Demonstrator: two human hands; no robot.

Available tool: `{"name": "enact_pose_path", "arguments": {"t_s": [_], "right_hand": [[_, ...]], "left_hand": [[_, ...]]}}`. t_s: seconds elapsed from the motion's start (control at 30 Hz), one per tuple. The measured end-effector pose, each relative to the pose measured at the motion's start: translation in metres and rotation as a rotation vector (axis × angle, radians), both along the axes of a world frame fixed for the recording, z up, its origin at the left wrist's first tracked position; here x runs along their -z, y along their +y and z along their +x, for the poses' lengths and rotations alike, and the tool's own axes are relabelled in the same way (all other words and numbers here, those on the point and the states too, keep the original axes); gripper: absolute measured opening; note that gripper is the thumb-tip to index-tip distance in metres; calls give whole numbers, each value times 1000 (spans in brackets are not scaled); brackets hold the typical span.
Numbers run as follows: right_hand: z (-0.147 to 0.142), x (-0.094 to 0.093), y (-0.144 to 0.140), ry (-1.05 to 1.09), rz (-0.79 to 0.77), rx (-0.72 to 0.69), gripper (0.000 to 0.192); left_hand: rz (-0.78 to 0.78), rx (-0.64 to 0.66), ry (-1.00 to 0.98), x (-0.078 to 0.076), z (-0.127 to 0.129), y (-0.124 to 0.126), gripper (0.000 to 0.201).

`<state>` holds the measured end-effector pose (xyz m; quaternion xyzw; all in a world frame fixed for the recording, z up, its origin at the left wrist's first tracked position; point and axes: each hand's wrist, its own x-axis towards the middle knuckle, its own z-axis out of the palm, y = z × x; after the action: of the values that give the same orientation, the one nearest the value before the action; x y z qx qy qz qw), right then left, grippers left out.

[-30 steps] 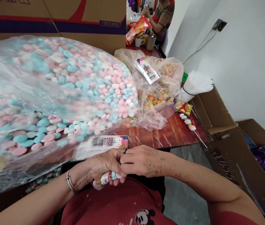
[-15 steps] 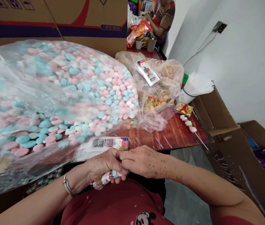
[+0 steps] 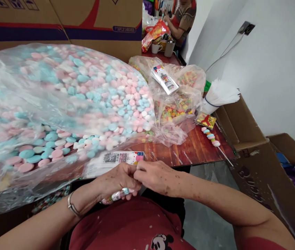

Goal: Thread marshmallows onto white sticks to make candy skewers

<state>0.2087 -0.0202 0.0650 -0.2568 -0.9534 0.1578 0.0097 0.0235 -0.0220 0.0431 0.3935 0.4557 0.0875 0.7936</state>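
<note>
A wrapped candy skewer (image 3: 118, 195), with pastel pieces under printed clear film, lies across the palm side of my left hand (image 3: 117, 178), whose fingers curl around it. Against the left thumb, my right hand (image 3: 156, 177) is closed in a pinch at the skewer's right end. What sits between the right fingertips is hidden. Just beyond both hands, a stack of printed wrappers (image 3: 113, 157) rests at the table's front edge. An unwrapped candy skewer (image 3: 211, 137) with a white stick lies farther right.
A big clear bag of pink, blue and white candies (image 3: 84, 93) fills the left. Bags of gummy candy (image 3: 175, 109) carry more wrappers (image 3: 165, 80). White sticks (image 3: 221, 95) stand in a cup near cardboard boxes (image 3: 251, 166). Behind, a person (image 3: 182, 24) sits by mugs (image 3: 169, 48).
My hands stay together at the same spot, with small finger movements. The wrapped candy skewer is tilted slightly and shows less of its lower end. The person behind has shifted their hands.
</note>
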Motion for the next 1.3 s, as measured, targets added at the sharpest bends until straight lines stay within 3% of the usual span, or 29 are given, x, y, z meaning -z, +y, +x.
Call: {"name": "enact_pose_path", "arguments": {"t_s": [0.1,0.17,0.37,0.5,0.57,0.7,0.8,0.87,0.9,1.03,1.1,1.17,1.3], "right_hand": [[0,2,3,32,-75,158,10],[1,5,7,88,-96,163,10],[3,11,15,224,95,-98,19],[0,9,9,251,315,-140,28],[-4,9,5,251,441,-99,30],[-16,13,2,240,629,147,28],[-21,17,11,346,559,401,24],[-21,17,19,501,397,540,23],[-21,16,22,593,308,586,22],[-20,5,27,878,89,573,22],[-21,0,24,894,68,518,22],[-23,-3,21,867,85,496,23],[-27,-3,20,914,-1,586,21]], "left_hand": [[157,-35,106,-9,-1,6,3],[214,-15,130,-11,0,9,4],[221,67,111,-8,-1,14,5],[245,136,132,-9,-4,16,7],[498,150,221,-8,-3,14,9],[1306,-9,606,-1,5,6,17],[1583,-166,705,0,14,4,22],[1549,-272,594,-5,18,8,23],[1449,-301,490,-10,19,10,25],[784,-402,-23,-31,14,22,17],[624,-461,-137,-36,9,26,16],[740,-506,-103,-36,5,27,14],[1344,-601,204,-22,2,16,3]]}}
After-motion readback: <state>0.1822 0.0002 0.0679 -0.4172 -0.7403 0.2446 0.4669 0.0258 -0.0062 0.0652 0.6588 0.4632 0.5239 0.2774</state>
